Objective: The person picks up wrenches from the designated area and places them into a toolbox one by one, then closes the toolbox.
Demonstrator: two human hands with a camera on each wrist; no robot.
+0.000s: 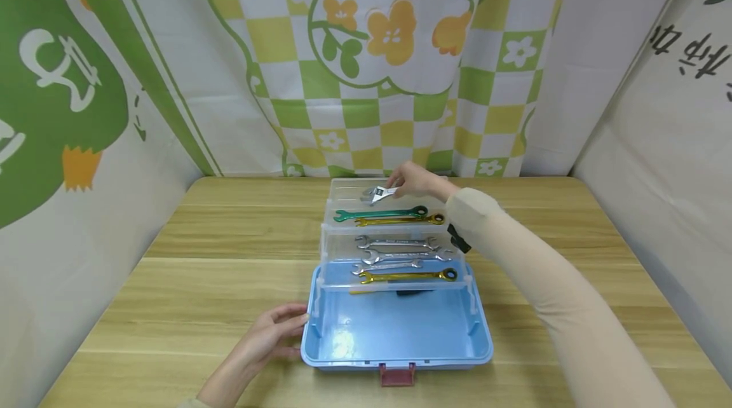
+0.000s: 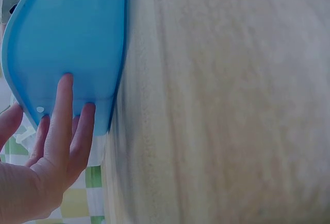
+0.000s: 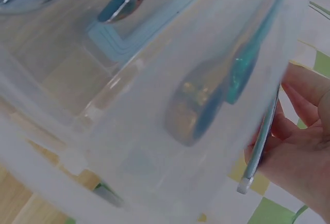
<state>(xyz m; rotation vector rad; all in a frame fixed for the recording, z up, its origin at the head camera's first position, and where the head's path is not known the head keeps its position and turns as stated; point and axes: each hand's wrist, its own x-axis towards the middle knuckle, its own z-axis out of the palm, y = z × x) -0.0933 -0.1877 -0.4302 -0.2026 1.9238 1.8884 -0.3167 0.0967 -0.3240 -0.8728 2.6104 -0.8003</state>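
My right hand (image 1: 413, 180) grips a silver adjustable wrench (image 1: 380, 193) by its handle, over the topmost clear tray (image 1: 343, 187) of a blue toolbox (image 1: 400, 332). In the right wrist view the wrench handle (image 3: 260, 144) runs between thumb and fingers. My left hand (image 1: 274, 335) touches the toolbox's left wall with fairly straight fingertips, spread on the blue plastic (image 2: 67, 28) in the left wrist view. The middle tray holds a green wrench (image 1: 380, 213) and a gold wrench (image 1: 394, 221). In the lowest tray lie several silver wrenches (image 1: 394, 243) and another gold wrench (image 1: 406, 276).
The toolbox stands on a wooden table (image 1: 229, 255), its dark red latch (image 1: 397, 375) facing me. Beneath the stepped trays, a dark-and-yellow item (image 1: 414, 293) shows partly in the box. A patterned curtain (image 1: 372, 109) hangs behind the table, with white cloth walls either side.
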